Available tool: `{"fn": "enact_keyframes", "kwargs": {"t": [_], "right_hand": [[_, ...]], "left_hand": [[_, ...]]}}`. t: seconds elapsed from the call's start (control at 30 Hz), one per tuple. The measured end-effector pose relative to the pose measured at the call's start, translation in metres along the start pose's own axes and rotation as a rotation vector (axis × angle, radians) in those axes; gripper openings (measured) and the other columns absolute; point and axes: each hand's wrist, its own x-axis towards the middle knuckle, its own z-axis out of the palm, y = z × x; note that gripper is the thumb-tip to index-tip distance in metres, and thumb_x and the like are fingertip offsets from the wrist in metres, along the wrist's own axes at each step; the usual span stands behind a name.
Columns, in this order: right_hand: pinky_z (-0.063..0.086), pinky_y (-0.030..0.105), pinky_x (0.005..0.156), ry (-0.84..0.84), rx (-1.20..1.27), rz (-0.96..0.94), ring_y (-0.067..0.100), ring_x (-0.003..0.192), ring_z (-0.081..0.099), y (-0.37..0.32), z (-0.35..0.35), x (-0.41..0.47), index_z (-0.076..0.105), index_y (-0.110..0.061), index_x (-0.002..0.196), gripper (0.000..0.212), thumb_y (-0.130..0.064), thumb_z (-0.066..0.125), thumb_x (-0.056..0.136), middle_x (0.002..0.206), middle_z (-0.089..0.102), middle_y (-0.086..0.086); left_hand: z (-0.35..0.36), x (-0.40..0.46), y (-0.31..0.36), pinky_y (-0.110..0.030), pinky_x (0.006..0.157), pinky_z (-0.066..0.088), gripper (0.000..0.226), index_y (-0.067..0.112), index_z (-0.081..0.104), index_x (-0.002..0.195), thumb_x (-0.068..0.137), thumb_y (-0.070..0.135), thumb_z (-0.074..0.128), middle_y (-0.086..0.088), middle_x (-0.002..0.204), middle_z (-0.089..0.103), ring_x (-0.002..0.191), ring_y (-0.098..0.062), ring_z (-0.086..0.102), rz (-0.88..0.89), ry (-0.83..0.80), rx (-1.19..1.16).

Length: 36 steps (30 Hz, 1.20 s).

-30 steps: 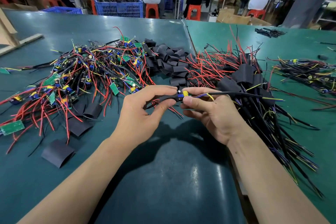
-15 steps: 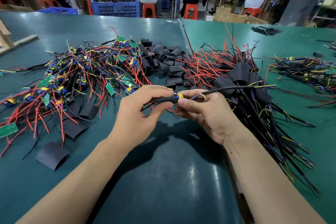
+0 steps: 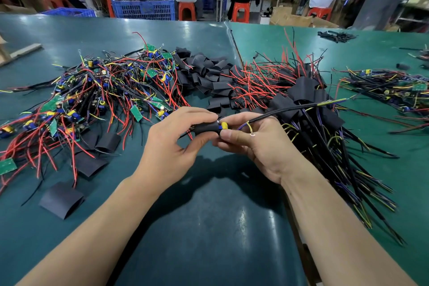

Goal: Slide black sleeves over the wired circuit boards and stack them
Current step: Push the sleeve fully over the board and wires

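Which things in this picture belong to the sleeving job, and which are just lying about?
Belong to the job:
left hand
right hand
black sleeve being slid on
circuit board
pile of unsleeved boards
loose sleeves
finished stack

Just lying about:
blue crate
orange stools
cardboard box

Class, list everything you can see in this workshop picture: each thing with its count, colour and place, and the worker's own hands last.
Bare circuit boards: a heap, green with red wires, table left.
Loose sleeves: a pile, black, table middle.
Sleeved boards: a stack, black, table right.
Flat sleeve: one, black, near left.
Crate: one, blue, behind table.
Stools: several, orange, background.
Held sleeve: one, black, between the hands.
Left hand: pinches the held sleeve.
Right hand: holds the board's wire end.
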Motion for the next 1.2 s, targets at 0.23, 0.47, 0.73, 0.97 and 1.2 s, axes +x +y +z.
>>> {"fn": "enact_keyframes", "kwargs": {"t": [0.23,0.47,0.73,0.97,1.2], "right_hand": [[0.058,0.03,0.068,-0.01,-0.065,-0.089,0.03,0.074,0.07,0.002,-0.002,0.001,0.074,-0.003,0.086,0.022,0.014,0.071,0.073,0.081,0.071,0.021],[0.061,0.038,0.078,0.03,0.004,-0.115,0.033,0.074,0.072,0.004,0.001,0.004,0.075,-0.008,0.08,0.024,0.015,0.069,0.074,0.081,0.074,0.017],[0.058,0.023,0.06,0.059,0.057,-0.066,0.022,0.065,0.074,-0.001,0.0,0.003,0.061,-0.001,0.095,0.021,0.017,0.057,0.086,0.071,0.073,0.006],[0.056,0.025,0.055,0.079,-0.03,-0.126,0.022,0.071,0.074,-0.004,-0.001,0.002,0.066,-0.009,0.084,0.015,0.006,0.064,0.087,0.076,0.073,0.005],[0.055,0.022,0.058,0.105,0.03,-0.136,0.014,0.065,0.069,-0.003,0.0,0.003,0.073,-0.006,0.083,0.014,0.006,0.067,0.083,0.075,0.073,0.004]], "left_hand": [[0.0,0.0,0.005,-0.027,0.092,0.052,0.026,0.008,0.069,0.11,0.085,0.003,0.073,0.008,0.109,0.068,0.103,-0.008,0.066,-0.032,-0.014,-0.009],[-0.015,0.004,0.0,-0.028,0.095,0.05,0.048,0.02,0.064,0.116,0.075,0.037,0.082,0.003,0.108,0.07,0.102,-0.01,0.066,-0.231,-0.056,-0.036],[-0.016,0.005,-0.004,-0.022,0.091,0.051,0.044,0.003,0.074,0.107,0.068,0.021,0.085,-0.006,0.101,0.072,0.088,-0.011,0.067,-0.14,-0.027,0.075],[-0.01,0.003,-0.005,-0.023,0.088,0.052,0.04,-0.005,0.07,0.11,0.074,0.008,0.08,-0.01,0.104,0.071,0.086,-0.015,0.067,-0.069,0.002,0.097],[-0.007,0.003,-0.002,-0.027,0.083,0.053,0.041,-0.005,0.07,0.109,0.073,0.012,0.081,-0.008,0.102,0.07,0.083,-0.016,0.065,-0.026,0.017,0.08]]}}
